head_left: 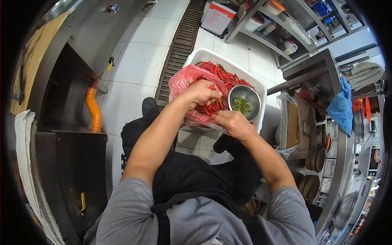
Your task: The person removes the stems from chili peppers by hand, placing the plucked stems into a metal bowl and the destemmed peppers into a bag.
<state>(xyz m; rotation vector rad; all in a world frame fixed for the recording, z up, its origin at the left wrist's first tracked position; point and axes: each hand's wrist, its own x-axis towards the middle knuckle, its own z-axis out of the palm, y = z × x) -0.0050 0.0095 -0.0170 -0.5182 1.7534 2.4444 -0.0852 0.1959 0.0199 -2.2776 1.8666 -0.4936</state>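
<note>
Red chili peppers [218,72] lie heaped in a white plastic basket [262,90] in front of me. A pink plastic bag [178,83], holding more red chilies, sits open at the basket's left side. My left hand [201,94] is over the bag with its fingers closed, a red chili showing beside them. At the bag's near right edge, my right hand [234,123] has its thumb and fingers pinched together; what they hold is too small to make out. A metal bowl [254,99] with green stems [241,105] stands in the basket, just beyond my right hand.
A floor drain grate [179,49] runs left of the basket. Steel cabinets with an orange pipe [94,107] stand on the left. To the right are a steel counter with a blue cloth [340,107] and a plastic-wrapped cardboard piece [292,124]. A white tub [217,19] stands behind.
</note>
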